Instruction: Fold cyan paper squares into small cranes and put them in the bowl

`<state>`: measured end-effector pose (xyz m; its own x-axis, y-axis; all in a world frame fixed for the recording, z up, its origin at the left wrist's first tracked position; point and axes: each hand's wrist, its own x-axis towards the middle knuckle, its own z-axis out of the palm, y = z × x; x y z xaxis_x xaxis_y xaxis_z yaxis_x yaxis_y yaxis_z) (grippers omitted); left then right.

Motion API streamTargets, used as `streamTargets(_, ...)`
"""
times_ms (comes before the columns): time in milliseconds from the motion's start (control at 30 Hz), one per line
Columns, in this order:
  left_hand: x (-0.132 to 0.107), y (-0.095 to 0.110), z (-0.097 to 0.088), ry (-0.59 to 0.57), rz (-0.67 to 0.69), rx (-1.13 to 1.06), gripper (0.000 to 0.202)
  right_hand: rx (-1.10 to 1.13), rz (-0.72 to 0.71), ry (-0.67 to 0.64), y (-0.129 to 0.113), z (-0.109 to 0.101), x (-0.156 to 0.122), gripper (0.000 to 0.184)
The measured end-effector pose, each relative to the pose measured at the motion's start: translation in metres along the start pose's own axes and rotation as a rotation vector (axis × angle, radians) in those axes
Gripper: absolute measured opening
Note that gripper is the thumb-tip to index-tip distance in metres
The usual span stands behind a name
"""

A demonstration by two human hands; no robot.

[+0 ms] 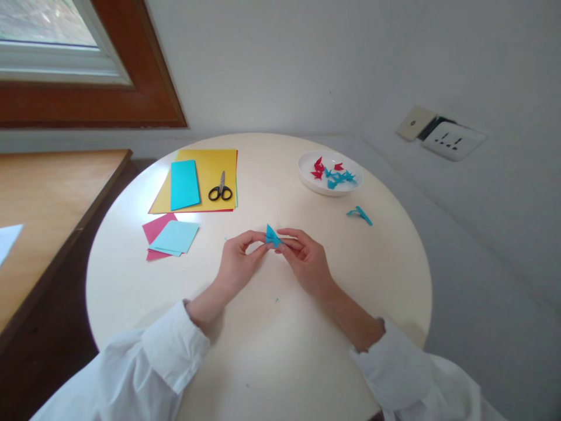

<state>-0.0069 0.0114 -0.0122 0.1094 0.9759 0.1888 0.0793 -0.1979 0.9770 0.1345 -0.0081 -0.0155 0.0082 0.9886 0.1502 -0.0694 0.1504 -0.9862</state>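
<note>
Near the middle of the round white table (272, 351), a small piece of folded blue paper (272, 236) is held up between my two hands. One of its corners points upward. My left hand (241, 260) pinches its left side between thumb and fingers. From the other side, my right hand (309, 263) grips the lower right of the paper, also with thumb and fingertips. The fingers hide part of the folds.
A white dish (309, 182) with several red and blue folded paper pieces stands back right. Before it lies a blue paper strip (360, 215). Back left, black-handled scissors (220, 188) and a blue paper (184, 185) rest on yellow sheets (213, 161). Light blue squares (175, 237) overlap pink ones (158, 227).
</note>
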Motion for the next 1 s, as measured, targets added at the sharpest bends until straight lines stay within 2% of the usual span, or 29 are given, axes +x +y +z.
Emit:
streamTargets(133, 0.000, 0.000, -0.001, 0.021, 0.018, 0.033, 0.006, -0.001, 0.026, 0.049, 0.001, -0.002, 0.002, 0.030)
streamTargets(267, -0.001, 0.006, -0.001, 0.024, -0.018, 0.003, 0.006, -0.055, 0.055, 0.094, -0.002, -0.004, 0.005, 0.026)
streamTargets(533, -0.002, 0.014, 0.000, 0.050, -0.086, -0.045, 0.010, -0.070, 0.043, 0.079, -0.007, -0.004, 0.005, 0.022)
streamTargets(1000, -0.001, 0.011, 0.001, 0.043, -0.063, -0.015, 0.013, -0.065, 0.069, 0.062, -0.006, -0.004, 0.005, 0.025)
